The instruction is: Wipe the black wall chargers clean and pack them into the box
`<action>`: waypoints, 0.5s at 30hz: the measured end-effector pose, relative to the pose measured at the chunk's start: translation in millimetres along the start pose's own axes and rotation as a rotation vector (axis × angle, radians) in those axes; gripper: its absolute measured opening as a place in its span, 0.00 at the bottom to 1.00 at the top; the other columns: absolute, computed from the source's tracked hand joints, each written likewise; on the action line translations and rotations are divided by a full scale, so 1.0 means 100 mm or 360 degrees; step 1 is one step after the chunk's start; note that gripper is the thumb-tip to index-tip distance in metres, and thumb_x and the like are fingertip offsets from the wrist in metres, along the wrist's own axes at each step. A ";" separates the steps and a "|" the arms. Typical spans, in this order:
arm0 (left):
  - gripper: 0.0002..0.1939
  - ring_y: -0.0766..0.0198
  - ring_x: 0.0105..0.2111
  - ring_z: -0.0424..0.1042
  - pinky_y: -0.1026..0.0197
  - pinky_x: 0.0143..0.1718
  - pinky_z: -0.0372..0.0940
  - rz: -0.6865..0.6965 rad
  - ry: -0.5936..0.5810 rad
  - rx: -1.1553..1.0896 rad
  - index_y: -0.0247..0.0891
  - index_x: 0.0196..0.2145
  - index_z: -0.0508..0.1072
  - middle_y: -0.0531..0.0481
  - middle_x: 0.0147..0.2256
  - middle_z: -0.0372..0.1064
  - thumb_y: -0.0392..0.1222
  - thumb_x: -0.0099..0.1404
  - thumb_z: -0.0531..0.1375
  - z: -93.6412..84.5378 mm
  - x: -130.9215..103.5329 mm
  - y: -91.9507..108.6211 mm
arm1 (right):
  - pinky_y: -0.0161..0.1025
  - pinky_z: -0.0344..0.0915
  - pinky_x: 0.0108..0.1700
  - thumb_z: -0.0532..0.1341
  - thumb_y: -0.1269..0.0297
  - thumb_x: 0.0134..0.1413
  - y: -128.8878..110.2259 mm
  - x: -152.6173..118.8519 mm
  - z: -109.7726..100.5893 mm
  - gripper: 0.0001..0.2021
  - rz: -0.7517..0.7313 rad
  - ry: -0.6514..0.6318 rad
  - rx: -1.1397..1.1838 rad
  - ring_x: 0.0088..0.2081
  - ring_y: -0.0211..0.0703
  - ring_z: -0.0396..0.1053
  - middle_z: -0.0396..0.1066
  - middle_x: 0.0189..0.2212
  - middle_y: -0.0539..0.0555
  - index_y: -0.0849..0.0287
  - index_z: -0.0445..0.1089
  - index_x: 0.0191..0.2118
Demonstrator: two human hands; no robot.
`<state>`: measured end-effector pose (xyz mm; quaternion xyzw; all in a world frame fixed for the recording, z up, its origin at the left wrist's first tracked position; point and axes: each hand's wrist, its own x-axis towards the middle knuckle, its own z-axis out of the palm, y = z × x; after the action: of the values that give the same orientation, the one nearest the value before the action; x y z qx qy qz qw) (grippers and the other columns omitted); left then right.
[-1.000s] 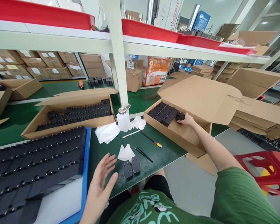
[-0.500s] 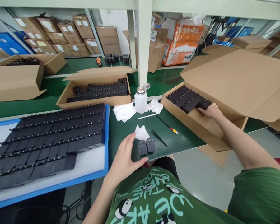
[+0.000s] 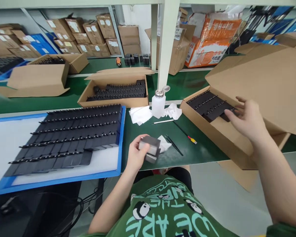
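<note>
My left hand is closed on a black plug adapter, lifted above the front of the bench and slightly blurred. A second black block shows just under it; whether that one is also gripped I cannot tell. My right hand is open, fingers apart, over the cardboard box on the right. Rows of black adapters with pins up fill the box's far left part. The nearest adapter there lies partly behind my fingers. A white wipe lies beside the held adapter.
Black tweezers, a white stick, a cable with a yellow connector and a white pump bottle are on the green bench. A blue-edged tray of adapters stands left. Another adapter box is behind.
My left hand has closed on an adapter and raised it from the bench. My right hand has let go of the adapter in the box and lifted away. The view has shifted left.
</note>
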<state>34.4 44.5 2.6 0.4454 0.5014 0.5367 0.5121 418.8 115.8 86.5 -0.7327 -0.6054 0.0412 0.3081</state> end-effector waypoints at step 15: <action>0.38 0.52 0.34 0.78 0.62 0.24 0.69 -0.0712 0.0097 -0.1256 0.33 0.37 0.76 0.42 0.31 0.75 0.76 0.54 0.61 -0.14 -0.08 0.26 | 0.34 0.71 0.29 0.58 0.68 0.60 -1.32 -1.36 1.22 0.08 -0.0442 -0.0759 0.1481 0.29 0.39 0.74 0.77 0.32 0.51 0.57 0.74 0.41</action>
<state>18.2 36.5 27.6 0.0808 0.3573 0.5758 0.7310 216.6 50.9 12.2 -0.4023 -0.6674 0.4292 0.4567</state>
